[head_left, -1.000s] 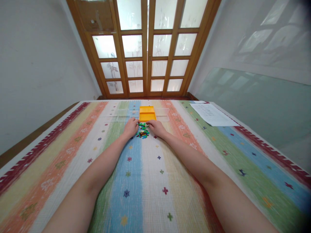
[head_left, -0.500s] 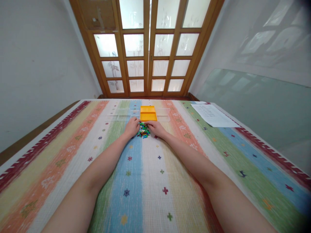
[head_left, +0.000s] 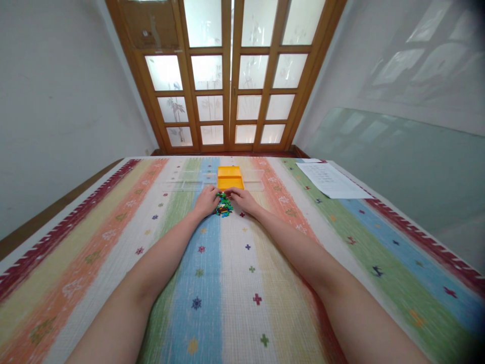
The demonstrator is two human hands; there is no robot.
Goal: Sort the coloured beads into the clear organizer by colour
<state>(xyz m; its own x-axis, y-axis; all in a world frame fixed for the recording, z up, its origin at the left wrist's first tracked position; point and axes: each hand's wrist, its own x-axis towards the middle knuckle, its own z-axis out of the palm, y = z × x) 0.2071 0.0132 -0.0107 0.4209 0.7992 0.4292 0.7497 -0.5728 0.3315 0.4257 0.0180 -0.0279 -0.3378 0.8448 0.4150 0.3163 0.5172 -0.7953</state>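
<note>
A small pile of tiny building pieces (head_left: 224, 206), mostly green and blue with some white, yellow and dark ones, lies on the striped cloth between my hands. My left hand (head_left: 206, 200) rests against the pile's left side, its fingers bent loosely around the edge. From the right, my right hand (head_left: 243, 199) reaches over the far edge of the pile with fingers stretched and the thumb apart. The fingertips of both hands come close together there. No piece shows plainly in either hand. Just beyond the fingers stands an orange two-part box (head_left: 230, 177).
A clear divided plastic tray (head_left: 189, 181) lies left of the orange box, and another clear tray (head_left: 253, 180) on its right. Printed paper sheets (head_left: 329, 180) lie at the far right of the table, by a glass panel (head_left: 386, 162). Wooden doors (head_left: 231, 101) stand behind.
The view has shifted very slightly. My fingers have moved a little at the far and left edges of the pile, and the pieces lie nearly as before.
</note>
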